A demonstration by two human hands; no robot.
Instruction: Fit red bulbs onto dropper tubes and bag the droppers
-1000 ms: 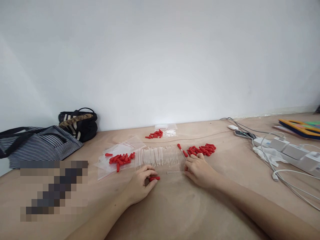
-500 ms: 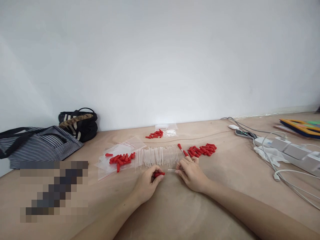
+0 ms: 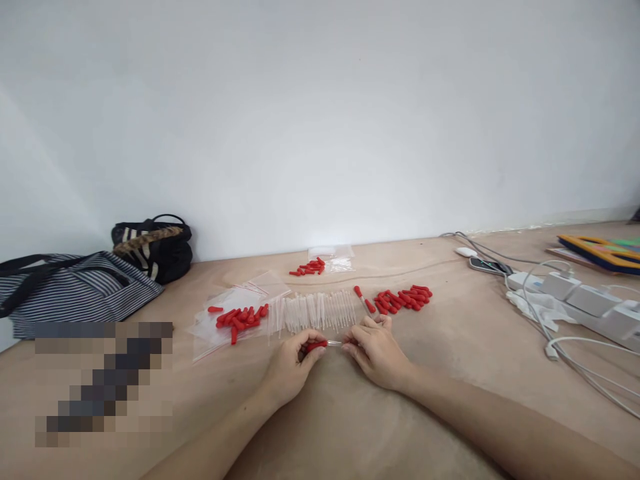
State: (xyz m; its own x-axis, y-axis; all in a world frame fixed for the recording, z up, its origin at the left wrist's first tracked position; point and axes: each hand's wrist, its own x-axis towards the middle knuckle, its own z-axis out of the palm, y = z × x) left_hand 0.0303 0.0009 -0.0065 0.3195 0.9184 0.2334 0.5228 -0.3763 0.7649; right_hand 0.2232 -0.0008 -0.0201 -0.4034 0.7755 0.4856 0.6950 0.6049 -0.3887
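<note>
My left hand (image 3: 291,365) is closed around a red rubber dropper bulb (image 3: 317,345), its open end pointing right. Opposite it, my right hand (image 3: 377,353) pinches a thin clear dropper tube (image 3: 334,343). The tube's left end meets the bulb's mouth; how far in it sits I cannot tell. Just beyond both hands lies a row of clear tubes (image 3: 315,312). Droppers with red bulbs (image 3: 359,292) rest behind my right hand, beside a heap of red bulbs (image 3: 403,299). Another heap of red bulbs (image 3: 242,317) lies on clear plastic bags (image 3: 203,333) to the left.
Near the wall are more red bulbs (image 3: 309,268) and a clear bag (image 3: 342,259). A striped bag (image 3: 90,293) and a black bag (image 3: 173,253) stand at left. On the right are a power strip (image 3: 590,313), white cables (image 3: 583,377) and a phone (image 3: 487,265).
My right hand has moved slightly left with the tube, closing the gap between the tube and the bulb. My left hand still holds the bulb in nearly the same place.
</note>
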